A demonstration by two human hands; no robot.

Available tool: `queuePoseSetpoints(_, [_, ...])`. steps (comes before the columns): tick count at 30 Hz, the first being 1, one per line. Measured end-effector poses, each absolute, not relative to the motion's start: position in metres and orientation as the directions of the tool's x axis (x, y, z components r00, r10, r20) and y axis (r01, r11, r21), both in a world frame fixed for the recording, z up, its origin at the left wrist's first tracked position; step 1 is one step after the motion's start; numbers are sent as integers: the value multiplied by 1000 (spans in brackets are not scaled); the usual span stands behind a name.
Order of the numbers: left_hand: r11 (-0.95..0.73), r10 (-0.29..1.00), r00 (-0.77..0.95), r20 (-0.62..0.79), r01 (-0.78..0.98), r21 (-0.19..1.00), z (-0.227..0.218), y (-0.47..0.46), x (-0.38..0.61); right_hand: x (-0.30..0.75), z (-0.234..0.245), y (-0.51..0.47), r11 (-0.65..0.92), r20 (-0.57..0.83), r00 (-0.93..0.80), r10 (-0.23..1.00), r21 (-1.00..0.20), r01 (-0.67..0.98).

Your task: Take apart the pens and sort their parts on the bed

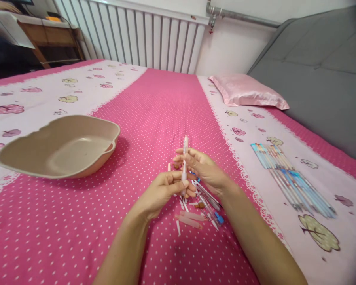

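Observation:
Between my two hands a pale pink and white pen (184, 160) stands nearly upright. My left hand (167, 186) pinches its lower end between thumb and fingers. Higher up, my right hand (203, 168) grips the barrel with thumb and fingertips. Below and behind the hands lies a loose pile of pen parts: clear barrels (207, 200), pink tubes (190, 219), small white strips (178, 227), a blue piece (218, 217) and a brown piece (199, 205). My fingers cover part of this pile.
A beige plastic basin (59, 148) sits on the bed at the left. Two rows of pens (302, 190) lie side by side at the right. A pink pillow (249, 91) rests by the grey headboard (320, 67), and a white radiator (142, 35) stands beyond the bed.

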State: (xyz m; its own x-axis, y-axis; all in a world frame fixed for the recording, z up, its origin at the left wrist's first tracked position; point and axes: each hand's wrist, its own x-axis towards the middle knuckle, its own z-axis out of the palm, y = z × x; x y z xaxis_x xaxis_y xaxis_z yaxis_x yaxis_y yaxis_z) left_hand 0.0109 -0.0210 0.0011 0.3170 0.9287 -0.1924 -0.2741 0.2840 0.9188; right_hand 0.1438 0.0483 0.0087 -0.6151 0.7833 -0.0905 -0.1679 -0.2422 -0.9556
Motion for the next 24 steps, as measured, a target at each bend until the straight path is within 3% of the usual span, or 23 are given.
queuePoseSetpoints(6, [295, 937, 283, -205, -328, 897, -1, -22, 10, 149, 18, 47, -396, -122, -756, 643, -898, -192])
queuePoseSetpoints(11, [269, 937, 299, -183, -277, 923, -3, -22, 9, 150, 15, 49, -387, -147, -735, 662, -907, -167])
queuePoseSetpoints(18, [275, 933, 305, -190, -267, 924, 0, -22, 12, 147, 6, 51, -229, -116, -585, 802, -966, -121])
queuePoseSetpoints(24, [259, 936, 310, -165, -292, 921, 0, -22, 10, 148, 14, 48, -310, -117, -673, 731, -935, -174])
